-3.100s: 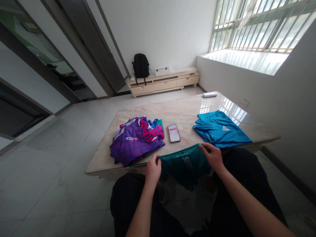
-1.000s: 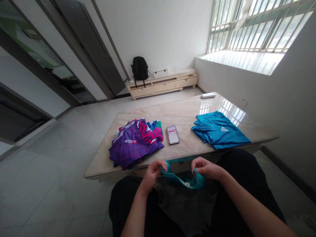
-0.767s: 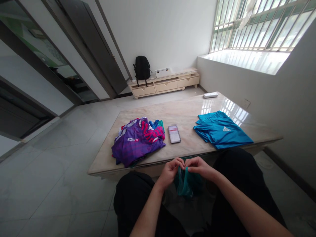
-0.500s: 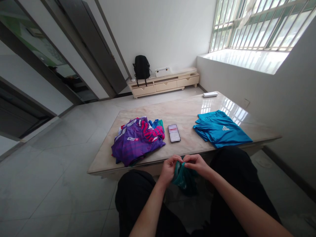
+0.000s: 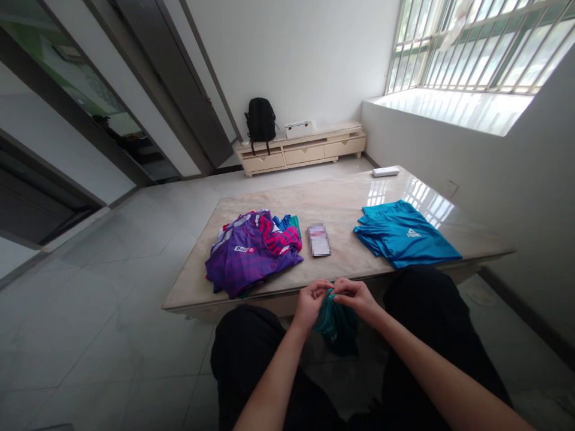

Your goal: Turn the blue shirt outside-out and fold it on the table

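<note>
A dark green piece of clothing [image 5: 338, 326] hangs between my knees, its exact kind hard to make out. My left hand [image 5: 309, 304] pinches its upper edge. Close beside it, almost touching, my right hand [image 5: 356, 297] pinches the same edge with thumb and fingers. The lower part of the cloth falls in folds into shadow. On the table beyond my hands, a crumpled pile of purple and pink sports clothes [image 5: 245, 257] lies to the left. Blue shorts [image 5: 406, 236] with a white logo lie spread to the right.
A phone [image 5: 319, 240] lies on the marble-look table [image 5: 278, 206] between the clothes. A white oblong object [image 5: 385, 172] sits at the far edge. Against the back wall stands a low cabinet [image 5: 305, 154] carrying a black backpack [image 5: 260, 121] and a white box [image 5: 298, 129].
My fingers have shifted slightly along the edge of the green cloth, and its opening looks narrower. The camera view has moved a little; the things on the table stay put.
</note>
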